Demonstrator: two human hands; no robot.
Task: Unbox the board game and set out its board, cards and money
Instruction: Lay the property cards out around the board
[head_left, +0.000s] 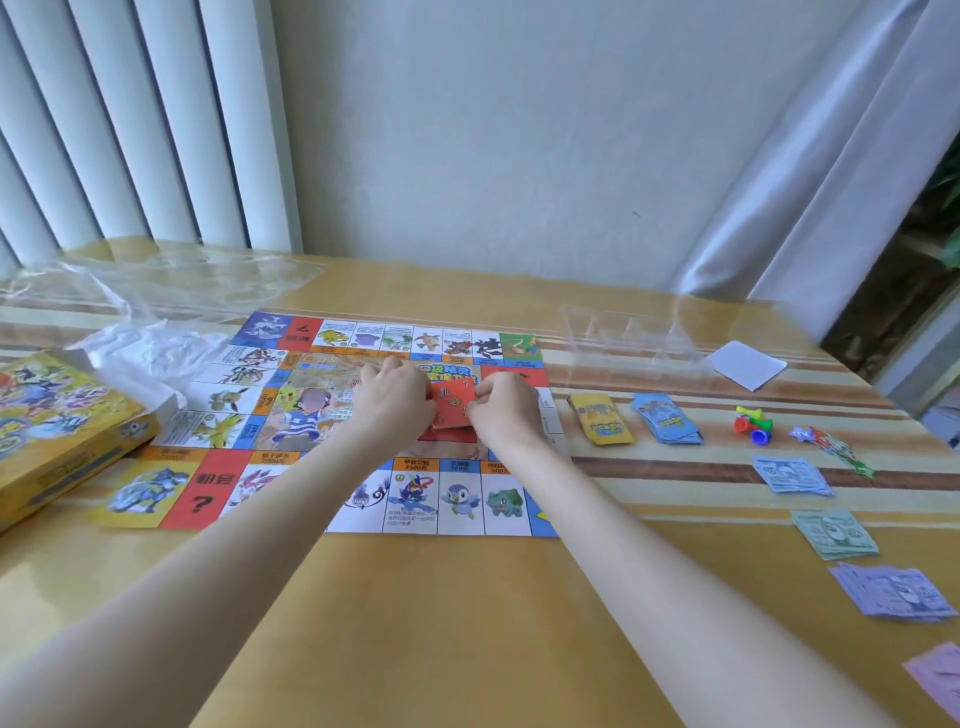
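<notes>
Both forearms extend toward twelve o'clock, left hand (396, 402) and right hand (503, 410) pinching a red card stack (453, 405) over the board (332, 415) centre, money piles (834, 532) at three o'clock.

both arms outstretched, left hand (395, 402) and right hand (501, 408) pinching.

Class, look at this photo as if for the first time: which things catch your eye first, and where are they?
The colourful game board spread across the middle of the table draws the eye first. Above its centre, the left hand and right hand together hold a red card stack. To the right lie yellow cards, blue cards and paper money.
</notes>
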